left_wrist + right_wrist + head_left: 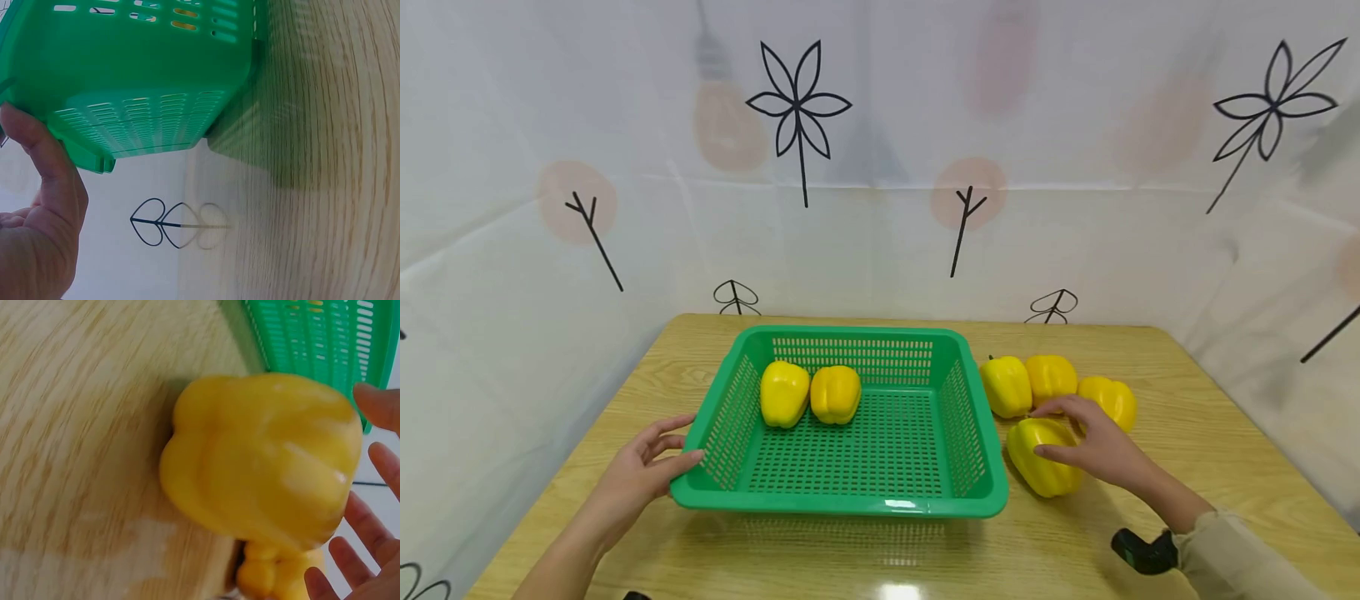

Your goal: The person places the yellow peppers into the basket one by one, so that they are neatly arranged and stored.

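A green plastic basket (842,506) with slotted walls stands on the table, and two yellow bell peppers (785,395) lie inside at its left back. At the basket's left rim, my left hand (638,475) pinches the edge, thumb on top and fingers outside; the left wrist view shows it beside the corner. To the right of the basket, my right hand (1097,446) hovers at a yellow bell pepper (1037,462), its thumb and fingers spread around the top. From the right wrist, that bell pepper (262,462) looks large, the fingertips (369,403) right at its edge.
Behind the right hand lie several more yellow bell peppers (1051,379), grouped close to the basket's right side. The wooden table (1210,433) reaches back to a white patterned cloth (880,242). A black strap piece (1144,552) sits at the right wrist.
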`<action>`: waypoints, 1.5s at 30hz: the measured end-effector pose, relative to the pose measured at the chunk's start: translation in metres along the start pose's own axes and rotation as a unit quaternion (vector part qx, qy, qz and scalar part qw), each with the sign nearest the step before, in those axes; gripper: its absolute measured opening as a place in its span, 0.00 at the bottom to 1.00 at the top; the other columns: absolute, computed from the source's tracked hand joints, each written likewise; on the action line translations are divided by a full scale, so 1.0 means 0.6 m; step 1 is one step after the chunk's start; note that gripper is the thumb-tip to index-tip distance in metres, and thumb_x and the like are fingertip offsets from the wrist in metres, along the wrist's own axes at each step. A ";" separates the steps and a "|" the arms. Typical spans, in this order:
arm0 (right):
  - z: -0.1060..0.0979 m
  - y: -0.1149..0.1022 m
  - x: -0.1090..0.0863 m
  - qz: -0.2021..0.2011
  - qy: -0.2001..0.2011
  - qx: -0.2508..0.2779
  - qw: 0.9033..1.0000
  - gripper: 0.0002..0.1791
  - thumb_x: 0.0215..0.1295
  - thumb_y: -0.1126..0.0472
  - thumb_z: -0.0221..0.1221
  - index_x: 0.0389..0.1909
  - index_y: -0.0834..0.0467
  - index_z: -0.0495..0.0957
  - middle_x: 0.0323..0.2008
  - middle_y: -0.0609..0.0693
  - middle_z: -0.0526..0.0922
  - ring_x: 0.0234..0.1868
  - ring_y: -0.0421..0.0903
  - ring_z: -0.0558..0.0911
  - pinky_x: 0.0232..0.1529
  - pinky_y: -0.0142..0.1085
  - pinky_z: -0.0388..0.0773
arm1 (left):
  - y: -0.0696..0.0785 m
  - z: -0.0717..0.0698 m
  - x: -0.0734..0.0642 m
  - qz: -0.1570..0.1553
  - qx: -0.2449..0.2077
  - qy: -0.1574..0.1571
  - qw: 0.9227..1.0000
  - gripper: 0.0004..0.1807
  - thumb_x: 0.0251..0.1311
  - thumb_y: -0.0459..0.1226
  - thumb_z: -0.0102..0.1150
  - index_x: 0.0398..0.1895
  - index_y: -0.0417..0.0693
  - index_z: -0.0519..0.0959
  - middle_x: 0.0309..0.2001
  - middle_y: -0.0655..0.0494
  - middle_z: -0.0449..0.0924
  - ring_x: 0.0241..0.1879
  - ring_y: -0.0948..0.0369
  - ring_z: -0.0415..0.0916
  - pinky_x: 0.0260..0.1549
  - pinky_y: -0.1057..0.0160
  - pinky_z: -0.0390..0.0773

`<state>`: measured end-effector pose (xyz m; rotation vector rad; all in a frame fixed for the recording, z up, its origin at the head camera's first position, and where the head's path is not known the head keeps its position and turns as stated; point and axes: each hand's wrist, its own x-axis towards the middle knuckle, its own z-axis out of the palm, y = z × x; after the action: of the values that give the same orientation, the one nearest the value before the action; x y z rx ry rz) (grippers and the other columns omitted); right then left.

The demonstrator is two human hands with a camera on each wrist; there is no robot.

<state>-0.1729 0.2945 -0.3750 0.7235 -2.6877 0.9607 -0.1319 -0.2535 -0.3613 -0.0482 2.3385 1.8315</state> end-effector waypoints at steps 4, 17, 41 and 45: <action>-0.001 0.007 -0.006 0.021 -0.006 0.009 1.000 0.20 0.52 0.59 0.69 0.46 0.57 0.77 0.45 0.48 0.78 0.47 0.47 0.72 0.46 0.40 0.70 | 0.001 0.001 -0.001 0.000 0.000 0.000 1.000 0.35 0.61 0.40 0.59 0.68 0.44 0.55 0.48 0.45 0.66 0.37 0.58 0.78 0.31 0.55 0.79; 0.000 0.021 -0.021 0.125 -0.057 0.076 0.988 0.26 0.58 0.56 0.65 0.55 0.60 0.70 0.54 0.58 0.72 0.51 0.58 0.71 0.44 0.48 0.74 | 0.001 0.001 0.000 0.002 0.000 0.001 1.000 0.34 0.61 0.39 0.59 0.68 0.44 0.56 0.48 0.45 0.66 0.37 0.58 0.78 0.31 0.55 0.79; -0.009 0.013 -0.017 0.136 -0.037 0.046 0.989 0.28 0.57 0.55 0.65 0.55 0.63 0.69 0.53 0.61 0.72 0.51 0.64 0.72 0.46 0.55 0.72 | -0.002 -0.001 0.002 -0.002 -0.005 -0.002 1.000 0.34 0.61 0.40 0.59 0.68 0.45 0.56 0.48 0.45 0.67 0.37 0.58 0.78 0.33 0.55 0.79; -0.017 0.009 -0.012 0.137 -0.034 0.051 0.989 0.28 0.59 0.55 0.64 0.57 0.63 0.68 0.54 0.62 0.71 0.51 0.65 0.71 0.43 0.53 0.74 | -0.001 -0.001 0.003 0.001 -0.009 -0.002 1.000 0.34 0.62 0.39 0.58 0.68 0.44 0.55 0.47 0.47 0.67 0.37 0.58 0.78 0.32 0.56 0.80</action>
<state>-0.1691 0.3075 -0.3728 0.4168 -2.8673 1.1631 -0.1336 -0.2541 -0.3619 -0.0441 2.3209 1.8514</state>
